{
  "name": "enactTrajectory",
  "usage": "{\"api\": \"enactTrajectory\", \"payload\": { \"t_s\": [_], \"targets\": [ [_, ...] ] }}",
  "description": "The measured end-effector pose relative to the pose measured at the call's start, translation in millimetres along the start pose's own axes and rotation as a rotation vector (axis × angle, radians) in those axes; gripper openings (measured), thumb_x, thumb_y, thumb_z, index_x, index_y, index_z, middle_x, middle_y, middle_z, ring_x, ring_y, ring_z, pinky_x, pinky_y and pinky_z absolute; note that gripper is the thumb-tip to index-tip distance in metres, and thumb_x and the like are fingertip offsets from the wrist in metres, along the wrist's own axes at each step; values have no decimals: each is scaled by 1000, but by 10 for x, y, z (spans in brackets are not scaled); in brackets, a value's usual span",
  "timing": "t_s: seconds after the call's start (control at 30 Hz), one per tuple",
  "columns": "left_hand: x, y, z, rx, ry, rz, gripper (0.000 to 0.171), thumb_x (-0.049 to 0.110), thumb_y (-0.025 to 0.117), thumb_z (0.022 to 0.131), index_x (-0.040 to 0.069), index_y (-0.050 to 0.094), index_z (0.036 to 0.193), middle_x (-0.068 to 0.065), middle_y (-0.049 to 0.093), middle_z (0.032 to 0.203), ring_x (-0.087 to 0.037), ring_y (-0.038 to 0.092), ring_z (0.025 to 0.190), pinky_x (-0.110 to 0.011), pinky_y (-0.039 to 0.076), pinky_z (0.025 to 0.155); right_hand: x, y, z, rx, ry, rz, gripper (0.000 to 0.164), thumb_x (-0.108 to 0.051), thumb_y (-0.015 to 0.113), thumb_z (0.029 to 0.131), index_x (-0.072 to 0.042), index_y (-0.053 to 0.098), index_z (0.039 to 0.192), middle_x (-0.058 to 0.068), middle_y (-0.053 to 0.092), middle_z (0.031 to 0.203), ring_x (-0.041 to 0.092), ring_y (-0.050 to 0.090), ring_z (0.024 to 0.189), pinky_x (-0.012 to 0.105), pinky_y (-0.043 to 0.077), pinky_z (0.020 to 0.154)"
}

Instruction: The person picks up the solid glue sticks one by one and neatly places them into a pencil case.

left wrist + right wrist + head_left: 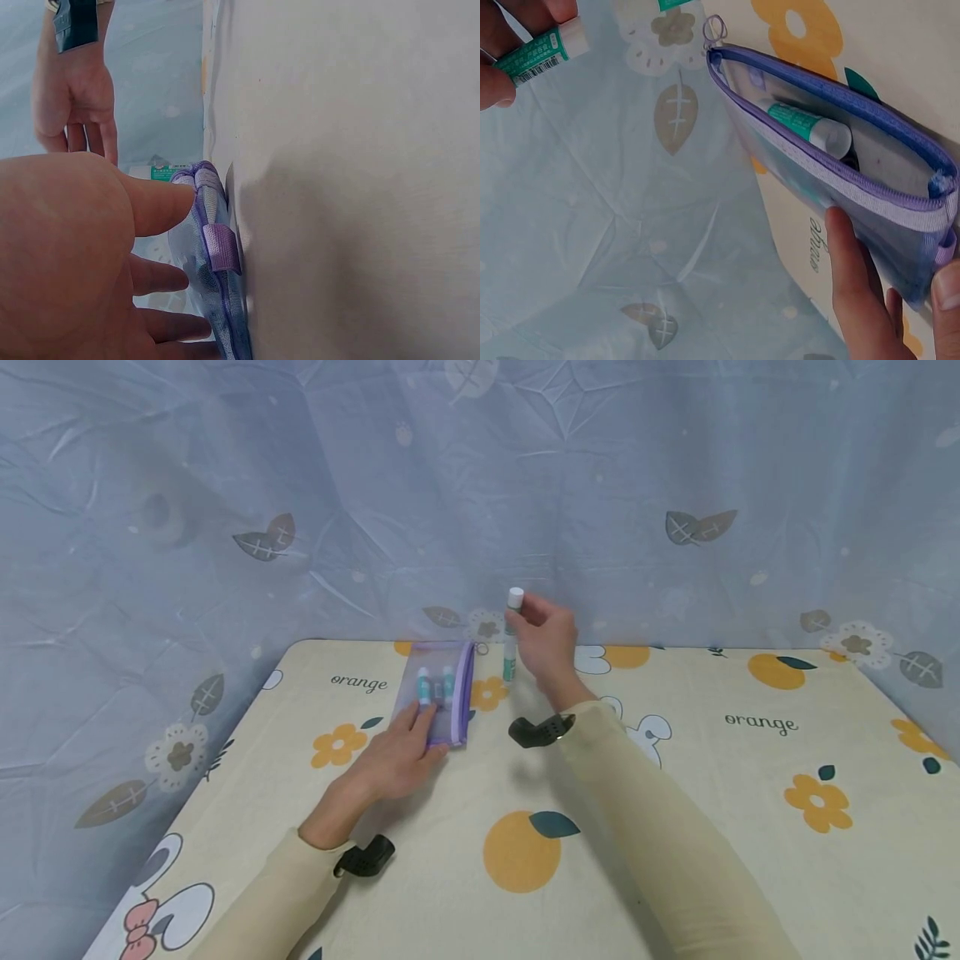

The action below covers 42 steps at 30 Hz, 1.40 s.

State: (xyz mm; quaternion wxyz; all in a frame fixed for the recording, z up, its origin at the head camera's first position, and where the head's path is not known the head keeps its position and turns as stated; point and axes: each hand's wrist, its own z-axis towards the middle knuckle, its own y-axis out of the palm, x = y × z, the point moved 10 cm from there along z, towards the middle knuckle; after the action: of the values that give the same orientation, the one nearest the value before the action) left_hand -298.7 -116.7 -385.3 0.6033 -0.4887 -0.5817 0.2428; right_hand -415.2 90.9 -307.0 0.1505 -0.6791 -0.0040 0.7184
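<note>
A purple-edged mesh zip pouch [442, 734] lies on the table with its zipped side agape toward the right. Glue sticks with green labels and white caps show through its mesh; one glue stick [810, 127] is visible inside the opening. My left hand [397, 760] rests on the pouch's near end, fingers straight on the mesh, thumb by the purple tab [222, 247]. Beyond the pouch, my right hand [547, 635] pinches a glue stick [544, 54] near its white cap, above the table. Below it another glue stick [510, 664] appears to stand upright on the table.
A cream tablecloth [660, 852] printed with oranges, flowers and rabbits covers the table. A bluish patterned sheet [480, 493] hangs behind the table's far edge. Each wrist wears a black camera [367, 857]. A ring pull [715, 28] sits at the pouch's far end.
</note>
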Motion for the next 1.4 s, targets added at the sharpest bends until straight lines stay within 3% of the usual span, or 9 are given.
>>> {"api": "enactTrajectory", "payload": {
  "t_s": [0.53,0.83,1.4],
  "targets": [
    [-8,-75,13,46,44,-19,68,33,49,112,2,26,168,-33,17,174,-50,22,161,-64,25,129,-23,190,-68,-24,-19,71,41,-16,74,101,-16,68,141,6,72,138,21,67,128,35,55,109],
    [-34,-97,30,76,68,9,65,34,52,111,4,33,166,-32,23,173,-50,28,159,-64,29,128,-6,279,-94,-22,-33,39,38,-17,72,102,-15,69,140,6,72,137,21,66,128,35,57,108],
    [-33,-86,39,79,76,43,67,33,54,110,4,33,166,-32,24,172,-51,30,158,-64,31,127,28,342,-100,-27,-14,20,39,-20,71,103,-17,68,142,4,72,139,20,66,130,36,56,109]
  ]
}}
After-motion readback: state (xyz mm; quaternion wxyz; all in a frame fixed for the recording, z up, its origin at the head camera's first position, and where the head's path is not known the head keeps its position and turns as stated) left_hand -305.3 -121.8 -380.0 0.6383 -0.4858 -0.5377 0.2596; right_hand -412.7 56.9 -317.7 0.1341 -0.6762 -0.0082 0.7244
